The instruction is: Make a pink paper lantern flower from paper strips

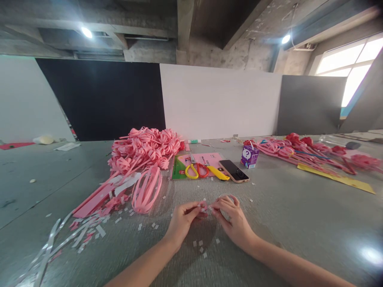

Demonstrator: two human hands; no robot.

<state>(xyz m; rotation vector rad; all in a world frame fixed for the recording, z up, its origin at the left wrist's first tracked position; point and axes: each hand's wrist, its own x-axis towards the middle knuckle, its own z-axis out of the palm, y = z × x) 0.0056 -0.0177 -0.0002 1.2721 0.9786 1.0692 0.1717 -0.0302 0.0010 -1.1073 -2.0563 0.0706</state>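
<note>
Low over the table, my left hand (182, 221) pinches a small curled piece of pink paper (203, 205) between thumb and fingers. My right hand (231, 217) is closed in a pinch right beside it; whatever sits between its fingertips is too small to make out. Scattered around both hands lie small white paper bits (200, 243). To the left of my left hand rests a loose lantern-like bundle of pink paper strips (146, 190). Beyond it is a large heap of pink paper strip balls (146, 149).
Ahead lie a pink and green booklet (179, 169), scissors (197, 170), a yellow box cutter (219, 173), a phone (235, 171) and a glue stick (194, 141). A purple carton (249, 155) stands behind the phone. Pink ribbons (299, 149) and a yellow strip (336, 178) lie right.
</note>
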